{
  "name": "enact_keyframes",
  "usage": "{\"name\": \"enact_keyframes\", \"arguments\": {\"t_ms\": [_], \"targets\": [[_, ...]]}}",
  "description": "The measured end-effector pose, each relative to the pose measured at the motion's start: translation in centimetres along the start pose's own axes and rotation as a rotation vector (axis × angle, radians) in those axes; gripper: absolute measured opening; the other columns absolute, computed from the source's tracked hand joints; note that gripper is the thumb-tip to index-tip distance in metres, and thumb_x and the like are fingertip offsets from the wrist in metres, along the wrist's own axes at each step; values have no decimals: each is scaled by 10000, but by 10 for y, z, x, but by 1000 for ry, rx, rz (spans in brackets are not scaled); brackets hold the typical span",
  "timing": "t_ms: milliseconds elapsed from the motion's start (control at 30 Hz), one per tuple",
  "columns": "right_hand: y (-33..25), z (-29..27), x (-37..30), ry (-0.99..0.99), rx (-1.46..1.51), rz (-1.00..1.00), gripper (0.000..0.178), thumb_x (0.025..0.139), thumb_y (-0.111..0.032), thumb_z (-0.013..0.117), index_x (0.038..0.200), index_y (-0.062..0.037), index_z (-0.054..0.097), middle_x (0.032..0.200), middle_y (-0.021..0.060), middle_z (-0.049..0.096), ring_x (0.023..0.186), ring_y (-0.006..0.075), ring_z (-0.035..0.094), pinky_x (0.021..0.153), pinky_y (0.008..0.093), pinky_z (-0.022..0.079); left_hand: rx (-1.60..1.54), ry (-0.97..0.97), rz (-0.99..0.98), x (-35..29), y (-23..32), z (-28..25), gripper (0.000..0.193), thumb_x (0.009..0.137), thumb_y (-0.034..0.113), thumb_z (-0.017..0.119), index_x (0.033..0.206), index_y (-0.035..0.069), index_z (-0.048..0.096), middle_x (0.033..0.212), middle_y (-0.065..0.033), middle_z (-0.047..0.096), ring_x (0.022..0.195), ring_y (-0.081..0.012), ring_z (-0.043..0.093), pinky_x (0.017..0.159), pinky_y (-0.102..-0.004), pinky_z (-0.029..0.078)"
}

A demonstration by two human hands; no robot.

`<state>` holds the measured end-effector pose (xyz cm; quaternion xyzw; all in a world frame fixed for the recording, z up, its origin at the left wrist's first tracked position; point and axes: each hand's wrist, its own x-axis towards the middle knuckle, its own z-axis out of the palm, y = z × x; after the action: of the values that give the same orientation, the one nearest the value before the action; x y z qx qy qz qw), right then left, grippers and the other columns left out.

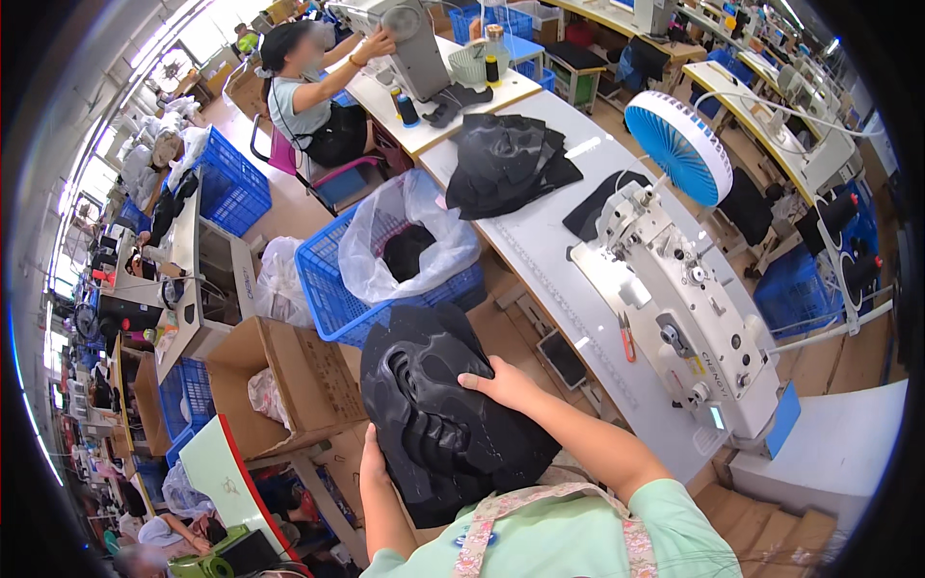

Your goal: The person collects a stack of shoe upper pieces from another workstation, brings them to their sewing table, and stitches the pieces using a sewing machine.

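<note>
A thick stack of black moulded fabric pieces (pixel 438 405), with raised ridges and hollows on top, is held up in front of my body. My right hand (pixel 503 383) grips its right edge, thumb lying on top and the other fingers hidden beneath. At the left edge, my left hand (pixel 374 458) supports the stack from the side, its fingers mostly out of sight behind it. A similar pile of black moulded pieces (pixel 501 159) lies at the far end of the white sewing table (pixel 554 279). Beside that pile is a flat dark piece (pixel 590 214), partly behind the sewing machine.
A white sewing machine (pixel 689 308) stands on the table, with red-handled snips (pixel 627 337) beside it and a blue-white fan (pixel 679 144) above. Left of the table, a blue basket (pixel 323 255) holds a plastic bag (pixel 371 217). Cardboard box (pixel 323 385) nearby; a co-worker (pixel 313 96) sits beyond.
</note>
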<state>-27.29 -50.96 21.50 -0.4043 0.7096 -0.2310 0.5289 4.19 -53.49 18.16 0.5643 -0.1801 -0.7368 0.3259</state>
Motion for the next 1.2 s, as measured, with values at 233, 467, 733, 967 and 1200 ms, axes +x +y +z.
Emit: {"name": "enact_keyframes", "arguments": {"t_ms": [233, 467, 733, 967, 1200], "targets": [[9, -8, 2, 31, -43, 5, 1105, 687, -802, 561, 1300, 111, 446, 1218, 302, 570, 1142, 381, 577, 982, 424, 433, 7, -5, 24, 1, -12, 6, 626, 946, 521, 453, 1349, 43, 489, 1328, -119, 552, 1198, -294, 529, 1023, -399, 415], [-14, -11, 8, -17, -83, -72, 1100, 684, -822, 540, 1297, 88, 459, 1204, 273, 591, 1118, 362, 597, 957, 425, 450, -70, 15, 102, -14, -7, 7, 587, 977, 480, 417, 1351, 32, 477, 1318, -119, 556, 1183, -280, 540, 1007, -390, 426], [-49, -38, 31, -18, -51, -147, 1090, 685, -826, 532, 1299, 73, 461, 1199, 264, 597, 1119, 355, 597, 953, 422, 453, -78, 16, 132, 9, 35, 36, 615, 953, 506, 459, 1328, 20, 501, 1317, -127, 556, 1177, -285, 543, 998, -392, 429], [-71, -84, 93, 164, 1, -89, 1052, 687, -789, 581, 1282, 72, 474, 1178, 273, 602, 1122, 369, 590, 969, 416, 439, 7, -143, 125, 101, 92, 81, 619, 947, 505, 468, 1354, 40, 481, 1332, -108, 547, 1202, -271, 527, 1011, -390, 422], [-136, -133, 179, 255, 6, -110, 1006, 697, -741, 620, 1295, 52, 459, 1144, 267, 615, 1093, 384, 598, 944, 411, 455, -7, -256, 137, 224, 168, 120, 635, 940, 506, 467, 1403, 74, 426, 1381, -94, 502, 1246, -266, 494, 1047, -394, 398]]}}
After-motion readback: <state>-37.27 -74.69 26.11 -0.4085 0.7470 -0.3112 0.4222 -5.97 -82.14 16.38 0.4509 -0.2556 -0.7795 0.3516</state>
